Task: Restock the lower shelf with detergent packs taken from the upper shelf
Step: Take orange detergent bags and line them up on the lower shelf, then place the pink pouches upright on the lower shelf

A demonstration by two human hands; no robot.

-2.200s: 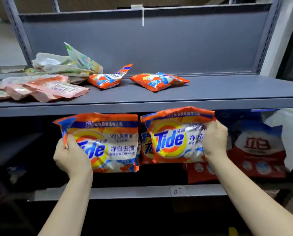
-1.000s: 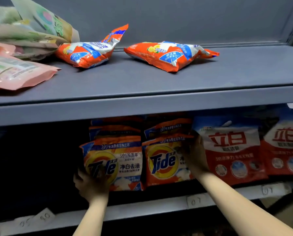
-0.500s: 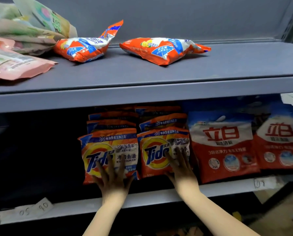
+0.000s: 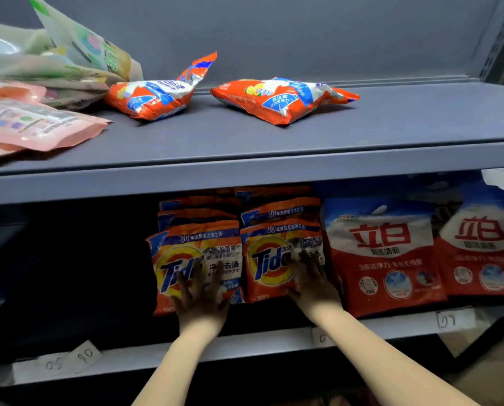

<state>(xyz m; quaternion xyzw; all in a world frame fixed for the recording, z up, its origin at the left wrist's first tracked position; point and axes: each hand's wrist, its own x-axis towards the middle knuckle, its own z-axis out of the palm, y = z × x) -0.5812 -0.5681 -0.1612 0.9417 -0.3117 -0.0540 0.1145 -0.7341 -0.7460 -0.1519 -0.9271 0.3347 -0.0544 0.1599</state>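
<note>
Since a moment ago both hands have barely shifted: left hand (image 4: 199,300) and right hand (image 4: 311,284) press straight, spread fingers (image 4: 215,275) against two upright orange plastic Tide detergent packs (image 4: 195,259) on the lower shelf (image 4: 245,345). Beyond the fingertips, stacked packs back them. These soft, slippery pouches likely sag; grip their side seams.

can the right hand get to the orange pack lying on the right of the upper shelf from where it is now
Probably yes. The right hand lies flat on a Tide pack below; the orange pack lies uncovered near the upper shelf edge.

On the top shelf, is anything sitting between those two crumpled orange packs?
No. In the head view, only bare grey shelf separates the left orange detergent pack from the right orange detergent pack.
</note>
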